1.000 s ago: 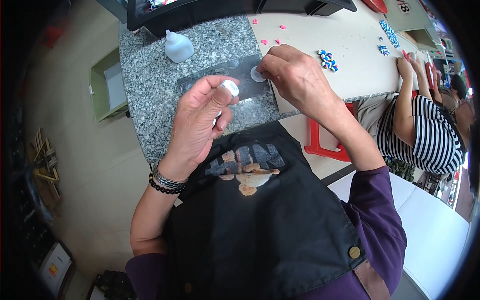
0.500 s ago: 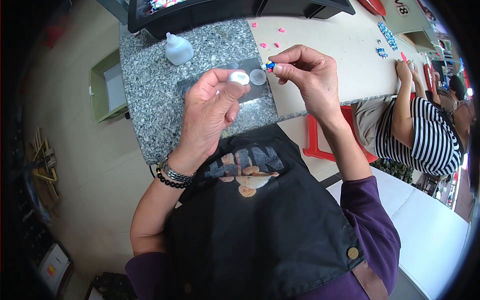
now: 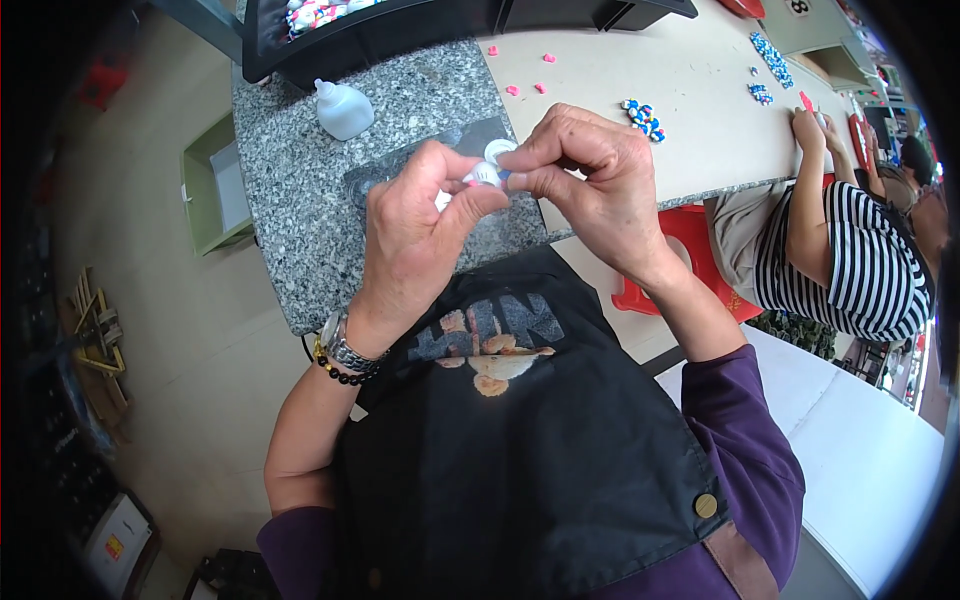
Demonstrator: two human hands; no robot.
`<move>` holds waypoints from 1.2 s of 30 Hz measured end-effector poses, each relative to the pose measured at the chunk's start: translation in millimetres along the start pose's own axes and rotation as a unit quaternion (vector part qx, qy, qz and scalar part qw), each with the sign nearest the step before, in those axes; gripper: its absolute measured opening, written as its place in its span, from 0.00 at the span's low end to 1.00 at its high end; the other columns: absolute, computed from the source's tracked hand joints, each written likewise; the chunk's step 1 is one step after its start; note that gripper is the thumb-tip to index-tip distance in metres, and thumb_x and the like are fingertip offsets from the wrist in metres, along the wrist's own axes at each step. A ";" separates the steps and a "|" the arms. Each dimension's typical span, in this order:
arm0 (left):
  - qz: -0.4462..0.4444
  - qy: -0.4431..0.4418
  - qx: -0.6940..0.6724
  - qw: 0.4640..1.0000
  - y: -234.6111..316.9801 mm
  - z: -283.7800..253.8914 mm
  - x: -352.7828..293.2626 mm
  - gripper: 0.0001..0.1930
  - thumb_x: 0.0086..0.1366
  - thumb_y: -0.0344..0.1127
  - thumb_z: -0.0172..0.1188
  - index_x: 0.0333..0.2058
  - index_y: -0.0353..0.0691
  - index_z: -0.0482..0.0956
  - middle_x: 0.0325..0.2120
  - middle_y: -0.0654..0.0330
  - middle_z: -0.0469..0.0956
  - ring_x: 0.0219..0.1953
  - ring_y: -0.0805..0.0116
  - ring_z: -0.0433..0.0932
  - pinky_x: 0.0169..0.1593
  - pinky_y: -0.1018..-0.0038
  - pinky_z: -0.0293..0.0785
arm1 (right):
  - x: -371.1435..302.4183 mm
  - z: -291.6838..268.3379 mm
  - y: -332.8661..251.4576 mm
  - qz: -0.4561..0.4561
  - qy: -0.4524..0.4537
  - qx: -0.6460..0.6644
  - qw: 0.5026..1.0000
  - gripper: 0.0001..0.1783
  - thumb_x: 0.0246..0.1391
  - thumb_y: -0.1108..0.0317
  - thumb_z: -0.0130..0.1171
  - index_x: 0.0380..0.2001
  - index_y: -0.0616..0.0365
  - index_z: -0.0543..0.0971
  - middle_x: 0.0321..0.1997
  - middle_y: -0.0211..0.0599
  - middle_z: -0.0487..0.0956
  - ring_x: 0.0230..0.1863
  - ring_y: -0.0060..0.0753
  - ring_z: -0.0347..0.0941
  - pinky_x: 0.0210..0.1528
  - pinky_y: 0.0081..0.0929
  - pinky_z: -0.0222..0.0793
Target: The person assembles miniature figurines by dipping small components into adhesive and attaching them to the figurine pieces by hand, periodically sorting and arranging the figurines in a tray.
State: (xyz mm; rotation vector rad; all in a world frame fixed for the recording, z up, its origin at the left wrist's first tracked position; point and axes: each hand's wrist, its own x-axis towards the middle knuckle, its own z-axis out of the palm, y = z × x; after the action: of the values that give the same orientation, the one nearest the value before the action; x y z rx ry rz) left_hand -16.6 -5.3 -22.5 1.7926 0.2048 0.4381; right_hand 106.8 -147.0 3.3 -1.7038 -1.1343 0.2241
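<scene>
My left hand (image 3: 412,225) pinches a small white rounded piece (image 3: 485,173) between thumb and fingers. Another bit of white shows lower in that hand, largely covered by the fingers. The fingers of my right hand (image 3: 600,185) are closed on a small blue piece (image 3: 505,177), held against the white one; most of it is hidden. Just behind the fingertips, a small round white dish (image 3: 499,150) is partly covered. Beneath my hands a dark clear sheet (image 3: 400,163) lies on the speckled stone counter (image 3: 300,230).
A white squeeze bottle (image 3: 345,112) stands left of my hands. Behind it is a black tray (image 3: 390,45) with colourful small pieces. Right of my hands lies a cluster of blue-and-white pieces (image 3: 643,120); several pink bits (image 3: 549,58) lie farther back. A striped-shirted person (image 3: 840,265) sits at right.
My right hand has moved left and brought its blue piece to the white piece in my left hand. The blue-and-white cluster has come into sight from behind the right hand.
</scene>
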 end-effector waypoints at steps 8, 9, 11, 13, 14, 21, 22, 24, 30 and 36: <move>0.097 0.035 0.113 0.988 20.0 -5.8 10.5 0.11 0.55 0.28 0.68 0.32 0.34 0.74 0.20 0.54 0.79 0.23 0.64 0.82 0.25 0.74 0.73 | 7.3 -0.9 -11.1 -0.085 0.025 -0.056 0.994 0.09 0.37 0.82 0.69 0.25 0.64 0.80 0.26 0.35 0.79 0.29 0.31 0.76 0.30 0.23 0.71; 0.105 0.030 0.110 0.988 26.0 -8.2 14.7 0.11 0.55 0.28 0.68 0.32 0.34 0.74 0.20 0.54 0.79 0.23 0.65 0.82 0.25 0.74 0.73 | 11.5 -3.0 -13.7 -0.093 0.029 -0.054 0.994 0.09 0.37 0.82 0.69 0.25 0.64 0.80 0.26 0.35 0.79 0.29 0.31 0.76 0.30 0.23 0.71; 0.116 0.022 0.111 0.987 36.9 -14.3 26.6 0.11 0.54 0.28 0.69 0.32 0.33 0.75 0.20 0.55 0.79 0.23 0.67 0.82 0.25 0.75 0.74 | 20.0 -8.8 -18.4 -0.136 0.052 -0.046 0.988 0.11 0.37 0.81 0.69 0.28 0.65 0.80 0.27 0.35 0.80 0.31 0.31 0.77 0.31 0.22 0.72; 0.121 0.015 0.148 0.982 48.7 -22.9 41.4 0.10 0.55 0.28 0.68 0.31 0.34 0.75 0.21 0.56 0.81 0.24 0.70 0.82 0.26 0.76 0.74 | 29.3 -23.1 -26.2 -0.136 0.033 -0.072 0.988 0.13 0.41 0.77 0.68 0.34 0.63 0.81 0.34 0.36 0.81 0.34 0.29 0.78 0.32 0.21 0.73; 0.087 0.021 0.157 0.984 54.0 -30.6 48.0 0.08 0.56 0.29 0.67 0.32 0.35 0.76 0.21 0.59 0.80 0.22 0.75 0.79 0.26 0.77 0.72 | 35.7 -30.8 -35.6 -0.128 0.047 -0.108 0.985 0.13 0.44 0.76 0.67 0.37 0.61 0.82 0.38 0.35 0.81 0.35 0.27 0.77 0.32 0.20 0.73; 0.034 0.094 0.418 0.903 28.7 -123.4 119.6 0.14 0.62 0.44 0.61 0.35 0.37 0.79 0.17 0.61 0.70 0.23 0.75 0.68 0.29 0.74 0.64 | 5.3 -122.1 54.5 0.108 0.150 -0.317 0.930 0.07 0.50 0.71 0.64 0.35 0.58 0.83 0.25 0.37 0.81 0.26 0.30 0.76 0.32 0.26 0.72; 0.019 0.092 0.454 0.886 23.8 -130.7 126.3 0.15 0.62 0.45 0.61 0.34 0.37 0.79 0.17 0.61 0.70 0.23 0.74 0.68 0.29 0.73 0.63 | -5.9 -126.5 66.2 0.129 0.132 -0.312 0.932 0.07 0.49 0.71 0.64 0.34 0.58 0.83 0.26 0.38 0.81 0.27 0.32 0.76 0.33 0.28 0.72; 0.005 0.086 0.488 0.869 15.1 -140.5 135.0 0.16 0.62 0.46 0.61 0.33 0.36 0.79 0.17 0.60 0.70 0.23 0.73 0.68 0.28 0.72 0.63 | -22.1 -126.4 74.9 0.162 0.095 -0.314 0.930 0.07 0.48 0.71 0.65 0.32 0.59 0.82 0.27 0.39 0.80 0.28 0.35 0.76 0.36 0.31 0.72; -0.080 0.008 0.533 0.842 10.7 -149.9 140.8 0.17 0.63 0.46 0.59 0.32 0.33 0.78 0.18 0.61 0.70 0.22 0.74 0.65 0.28 0.72 0.61 | -37.8 -96.9 78.5 0.125 0.057 -0.402 0.905 0.11 0.46 0.68 0.67 0.33 0.60 0.79 0.33 0.39 0.74 0.35 0.41 0.73 0.38 0.34 0.71; -0.012 -0.063 0.513 0.856 5.3 -162.0 143.2 0.20 0.60 0.50 0.60 0.29 0.35 0.82 0.19 0.50 0.77 0.24 0.54 0.77 0.29 0.64 0.67 | -39.8 -83.4 77.6 0.071 0.041 -0.474 0.877 0.08 0.48 0.69 0.65 0.30 0.57 0.76 0.33 0.37 0.71 0.40 0.41 0.72 0.37 0.34 0.72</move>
State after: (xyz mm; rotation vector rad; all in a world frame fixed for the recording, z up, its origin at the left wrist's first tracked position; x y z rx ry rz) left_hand 49.2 189.9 43.4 2.8574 0.4208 0.1748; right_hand 181.6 -232.8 -36.7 -2.6267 -1.1236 -0.3907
